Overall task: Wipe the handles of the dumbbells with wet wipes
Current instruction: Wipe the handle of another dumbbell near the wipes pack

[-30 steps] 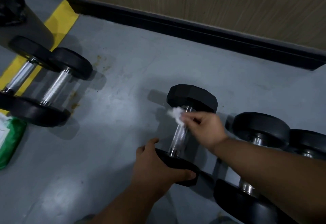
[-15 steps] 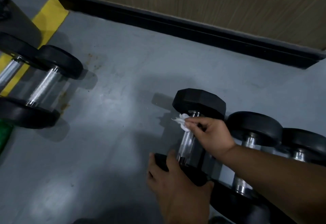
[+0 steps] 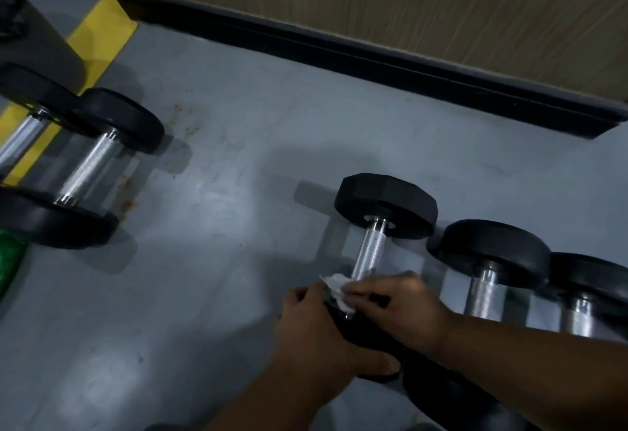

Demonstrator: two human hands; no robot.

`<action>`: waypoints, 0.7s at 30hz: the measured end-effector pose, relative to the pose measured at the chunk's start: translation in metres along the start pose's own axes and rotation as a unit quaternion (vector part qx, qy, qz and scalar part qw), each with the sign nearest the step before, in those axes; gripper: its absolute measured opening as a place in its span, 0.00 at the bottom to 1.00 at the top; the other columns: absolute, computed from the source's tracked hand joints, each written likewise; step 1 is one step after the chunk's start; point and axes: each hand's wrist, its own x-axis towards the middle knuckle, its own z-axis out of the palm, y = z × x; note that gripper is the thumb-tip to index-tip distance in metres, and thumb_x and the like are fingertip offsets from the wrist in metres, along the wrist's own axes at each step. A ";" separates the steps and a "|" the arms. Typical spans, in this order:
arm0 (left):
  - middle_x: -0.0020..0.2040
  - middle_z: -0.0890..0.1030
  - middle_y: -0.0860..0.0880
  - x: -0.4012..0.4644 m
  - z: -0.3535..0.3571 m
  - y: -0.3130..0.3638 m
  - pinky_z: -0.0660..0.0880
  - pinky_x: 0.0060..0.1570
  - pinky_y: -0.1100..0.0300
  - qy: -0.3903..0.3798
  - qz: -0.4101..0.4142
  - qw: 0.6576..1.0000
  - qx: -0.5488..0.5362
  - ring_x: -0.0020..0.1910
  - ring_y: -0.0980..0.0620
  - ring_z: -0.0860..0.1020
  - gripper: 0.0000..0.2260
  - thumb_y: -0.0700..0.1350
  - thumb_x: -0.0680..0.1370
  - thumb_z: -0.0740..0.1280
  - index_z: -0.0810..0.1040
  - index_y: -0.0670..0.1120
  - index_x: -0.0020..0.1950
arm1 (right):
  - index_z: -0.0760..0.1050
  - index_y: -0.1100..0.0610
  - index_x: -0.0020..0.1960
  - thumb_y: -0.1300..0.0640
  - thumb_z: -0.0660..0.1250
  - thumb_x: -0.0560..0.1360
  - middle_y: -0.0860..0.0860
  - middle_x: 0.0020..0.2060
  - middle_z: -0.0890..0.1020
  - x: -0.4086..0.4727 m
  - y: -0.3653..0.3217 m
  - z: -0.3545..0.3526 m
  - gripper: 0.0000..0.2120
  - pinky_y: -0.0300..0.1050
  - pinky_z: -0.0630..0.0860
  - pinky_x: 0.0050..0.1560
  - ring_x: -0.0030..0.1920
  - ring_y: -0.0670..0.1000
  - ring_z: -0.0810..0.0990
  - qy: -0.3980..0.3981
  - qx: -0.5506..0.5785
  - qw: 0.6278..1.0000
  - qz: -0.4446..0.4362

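A black hex-headed dumbbell (image 3: 385, 206) lies on the grey floor with its chrome handle (image 3: 368, 250) pointing toward me. My right hand (image 3: 401, 308) pinches a crumpled white wet wipe (image 3: 336, 286) against the near end of that handle. My left hand (image 3: 316, 339) grips the dumbbell's near black head, which is mostly hidden under both hands. Two round-headed dumbbells (image 3: 489, 254) lie side by side just right of it, touching each other.
Two more dumbbells (image 3: 91, 165) lie at the left, partly over a yellow floor stripe (image 3: 98, 33). A green wipes pack (image 3: 10, 260) shows at the left edge. A black skirting board (image 3: 373, 53) and wood-look wall run along the back. A dark bin (image 3: 40, 46) stands top left.
My right hand slid the wipe down the handle from the far head to the near end. My left hand stayed on the near head. The view shifted slightly.
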 end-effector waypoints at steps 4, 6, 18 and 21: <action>0.66 0.66 0.58 0.003 0.000 -0.003 0.72 0.66 0.58 0.008 -0.011 1.000 -0.005 0.66 0.55 0.70 0.63 0.72 0.39 0.75 0.67 0.58 0.75 | 0.84 0.41 0.48 0.54 0.76 0.74 0.37 0.31 0.83 0.037 0.002 -0.014 0.08 0.35 0.77 0.38 0.31 0.37 0.81 0.124 0.070 0.987 0.081; 0.67 0.64 0.56 0.000 -0.001 0.001 0.72 0.68 0.55 0.007 -0.021 1.000 -0.006 0.66 0.54 0.70 0.66 0.72 0.39 0.75 0.65 0.56 0.77 | 0.84 0.42 0.49 0.55 0.74 0.76 0.42 0.30 0.84 0.046 0.008 -0.016 0.07 0.38 0.75 0.35 0.28 0.40 0.78 0.191 0.094 0.972 0.098; 0.63 0.65 0.59 0.001 0.002 -0.003 0.73 0.65 0.57 0.016 -0.004 1.000 0.005 0.63 0.57 0.72 0.63 0.71 0.41 0.77 0.64 0.60 0.76 | 0.84 0.44 0.52 0.58 0.74 0.76 0.32 0.37 0.84 0.028 0.006 -0.014 0.10 0.36 0.79 0.44 0.37 0.35 0.82 0.126 0.050 0.989 0.055; 0.59 0.70 0.62 0.001 0.003 -0.005 0.75 0.60 0.59 0.011 0.014 1.000 0.003 0.59 0.61 0.69 0.50 0.71 0.42 0.77 0.70 0.66 0.63 | 0.85 0.48 0.57 0.52 0.74 0.76 0.30 0.49 0.82 0.001 0.003 -0.008 0.10 0.31 0.77 0.55 0.48 0.32 0.83 -0.071 -0.068 0.994 -0.052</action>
